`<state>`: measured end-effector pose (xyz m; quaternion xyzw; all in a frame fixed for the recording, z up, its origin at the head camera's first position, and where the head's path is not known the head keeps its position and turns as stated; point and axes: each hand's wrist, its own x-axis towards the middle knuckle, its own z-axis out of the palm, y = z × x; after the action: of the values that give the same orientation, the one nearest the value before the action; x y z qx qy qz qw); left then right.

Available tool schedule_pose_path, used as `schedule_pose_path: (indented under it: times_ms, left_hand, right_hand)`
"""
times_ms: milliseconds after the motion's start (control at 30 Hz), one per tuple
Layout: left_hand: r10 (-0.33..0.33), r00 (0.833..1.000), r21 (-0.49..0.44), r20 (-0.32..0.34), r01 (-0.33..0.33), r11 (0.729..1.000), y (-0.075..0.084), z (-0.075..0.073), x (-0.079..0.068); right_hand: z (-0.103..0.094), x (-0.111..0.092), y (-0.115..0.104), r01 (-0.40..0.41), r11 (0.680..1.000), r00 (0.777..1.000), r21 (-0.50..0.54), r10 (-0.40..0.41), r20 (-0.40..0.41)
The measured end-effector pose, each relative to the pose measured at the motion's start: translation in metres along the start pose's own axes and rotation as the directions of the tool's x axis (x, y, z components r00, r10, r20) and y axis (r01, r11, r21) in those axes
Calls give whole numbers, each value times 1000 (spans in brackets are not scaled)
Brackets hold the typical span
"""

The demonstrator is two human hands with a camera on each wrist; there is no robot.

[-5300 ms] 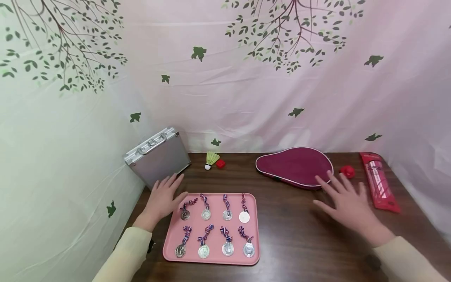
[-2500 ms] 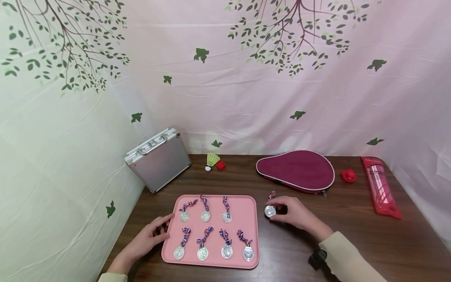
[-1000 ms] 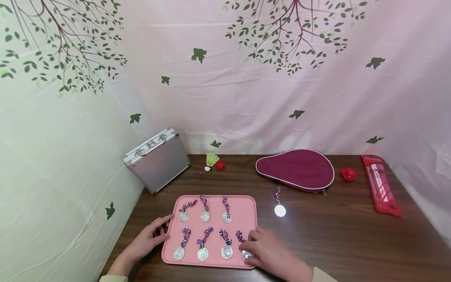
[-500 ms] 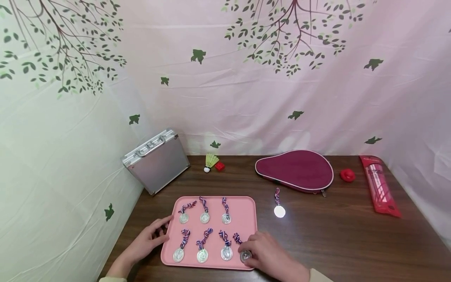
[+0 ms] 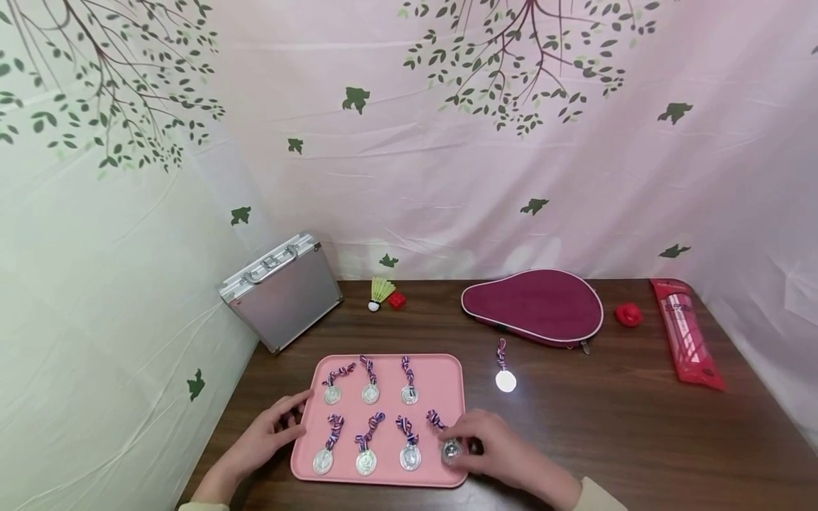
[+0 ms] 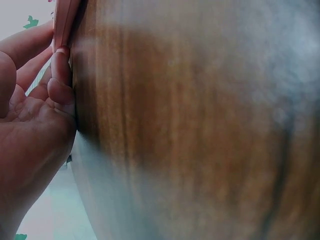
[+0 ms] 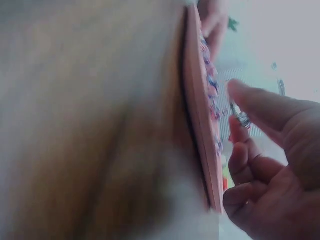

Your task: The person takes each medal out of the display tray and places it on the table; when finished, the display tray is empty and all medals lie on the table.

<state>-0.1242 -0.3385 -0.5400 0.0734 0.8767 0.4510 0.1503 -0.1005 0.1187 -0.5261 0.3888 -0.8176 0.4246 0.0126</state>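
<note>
My right hand (image 5: pixel 495 447) pinches a silver medal (image 5: pixel 451 451) between thumb and fingers, over the front right corner of the pink tray (image 5: pixel 383 480). Its knotted striped ribbon (image 5: pixel 436 419) trails toward the back left; in the right wrist view the medal (image 7: pixel 243 120) stands edge-on between the fingertips. My left hand (image 5: pixel 271 433) touches the tray's left rim with its fingertips and thumb, and the left wrist view shows them against the tray side (image 6: pixel 65 22). Several other medals (image 5: pixel 366 461) lie in two rows on the tray. One medal (image 5: pixel 505 381) lies on the table to the right, glaring white.
A silver case (image 5: pixel 287 301) stands at the back left. Behind the tray lie a shuttlecock (image 5: pixel 380 292) and a small red block (image 5: pixel 397 300). A maroon paddle-shaped case (image 5: pixel 537 305), a small red object (image 5: pixel 629 314) and a red packet (image 5: pixel 686 333) lie at the back right.
Earlier, my right hand moved one medal off the tray onto the table and let it go. It then reached the front right medal and now has it tilted up. The left hand stays at the rim.
</note>
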Motion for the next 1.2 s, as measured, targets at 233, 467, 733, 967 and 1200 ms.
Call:
schedule_pose_path:
  times_ms: [233,467,733,967,1200]
  left_hand:
    - [2,1000,2,5,-2,1000,0,0,0]
    - [3,1000,-4,9,-3,1000,1,-2,0]
    - [2,1000,-7,14,-1,1000,0,0,-1]
    - [-14,1000,3,7,14,1000,2,0,-1]
    - [-28,1000,-11,9,28,1000,4,0,-2]
  right_hand:
    - [-39,-11,31,20,998,992,-66,-28,-127]
    - [-84,-32,68,-159,976,972,-147,129,-196]
    - [-117,-53,102,-380,891,923,-249,347,-166]
    - [-125,-56,108,-387,854,920,-348,381,-89]
    - [-127,-55,105,-391,838,912,-380,408,-39]
